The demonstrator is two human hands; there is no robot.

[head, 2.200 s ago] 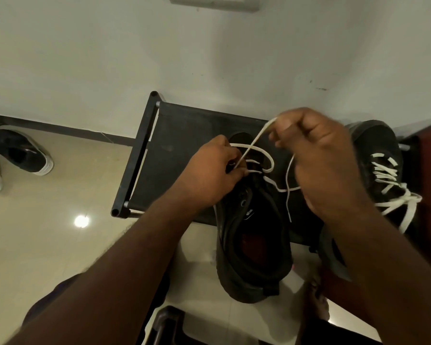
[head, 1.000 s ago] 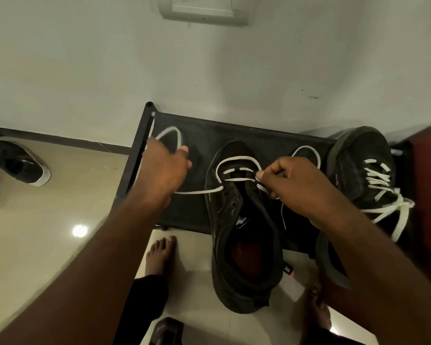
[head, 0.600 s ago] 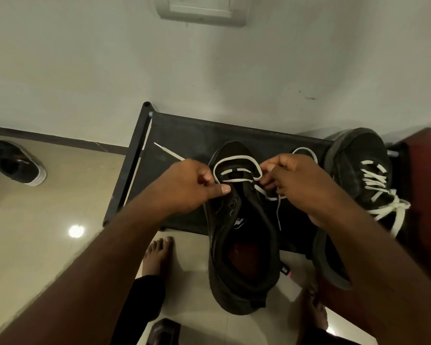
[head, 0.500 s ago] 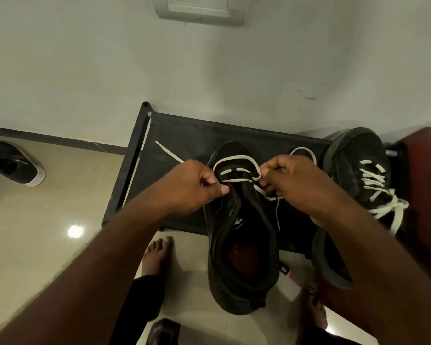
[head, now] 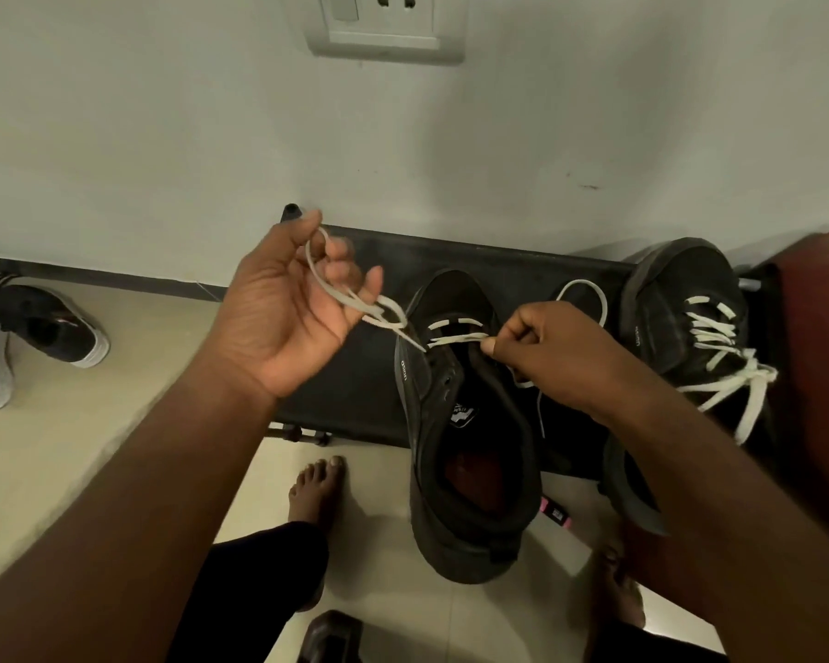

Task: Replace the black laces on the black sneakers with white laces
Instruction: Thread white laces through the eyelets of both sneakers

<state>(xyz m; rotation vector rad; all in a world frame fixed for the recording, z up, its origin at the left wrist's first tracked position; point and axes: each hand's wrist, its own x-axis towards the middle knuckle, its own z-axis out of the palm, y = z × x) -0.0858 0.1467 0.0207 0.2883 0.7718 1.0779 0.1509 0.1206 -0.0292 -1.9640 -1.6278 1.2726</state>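
Observation:
A black sneaker lies on a black rack, toe toward the wall, with a white lace threaded through its front eyelets. My left hand is raised left of the toe, palm toward me, and holds one end of that lace looped round its fingers. My right hand pinches the other lace strand at the shoe's right edge; a loop of it lies behind my knuckles. A second black sneaker at the right carries a tied white lace.
A wall with a white socket plate stands right behind the rack. Another dark shoe with a white sole lies on the tiled floor at left. A dark red object sits at the right edge. My bare feet stand under the rack's front.
My left hand has pulled away from the shoe up and to the left, drawing the lace end out through the eyelet. My right hand stays pinched at the shoe's right side.

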